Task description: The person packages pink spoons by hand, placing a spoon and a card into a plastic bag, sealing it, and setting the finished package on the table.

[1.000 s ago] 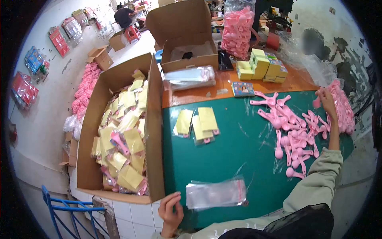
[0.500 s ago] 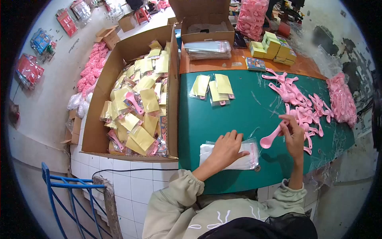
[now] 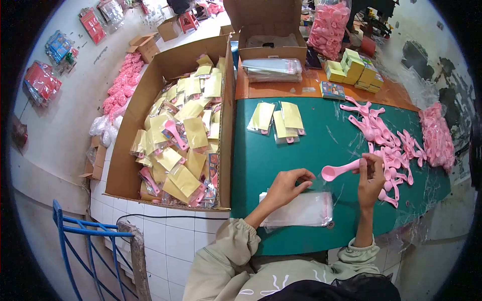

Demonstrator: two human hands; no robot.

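Observation:
My right hand grips a pink measuring spoon by its handle, the bowl pointing left over the green tabletop. My left hand hovers at the near edge of the table, thumb and fingers apart, a short way left of the spoon's bowl. Nothing clearly shows between those fingers. Under and beside it lies a stack of clear plastic bags. A loose heap of pink spoons spreads beyond my right hand. Farther back lie several clear packets with yellow cards.
A large cardboard box full of packed yellow-card packets stands left of the table. At the back are a bundle of plastic sleeves, stacked yellow card packs and an open carton. A bag of pink spoons sits at the right.
My left hand has lifted off the bag stack and moved up a little, its thumb and fingers now facing the spoon. The spoon has turned from slanting downward to nearly level. The camera view shifted slightly.

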